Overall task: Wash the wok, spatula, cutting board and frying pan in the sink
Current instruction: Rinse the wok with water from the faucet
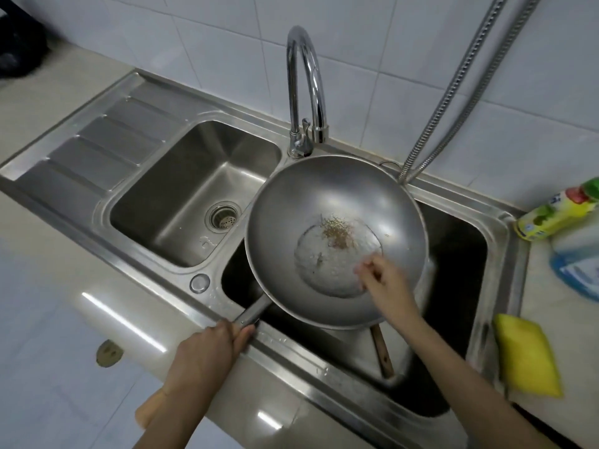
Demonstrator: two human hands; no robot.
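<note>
While the round grey steel wok (337, 222) sits tilted over the right-hand basin of the stainless double sink (181, 270), the job looks to be at an early stage. A pool of water and a clump of brown food scraps lie at the wok's bottom, so it is not yet clean. The left hand (207, 345) grips the wok's long handle at the sink's front edge. The right hand (382, 277) reaches inside the bowl with fingers loosely curled at the water's edge; it is blurred, and I cannot tell whether it holds anything. No water shows at the curved chrome tap (304, 92). Beneath the wok a wooden handle (382, 354) pokes out, possibly the spatula. A yellow sponge (525, 358) lies on the counter at right, untouched. Cutting board and frying pan are not clearly visible, so most of the washing seems left.
</note>
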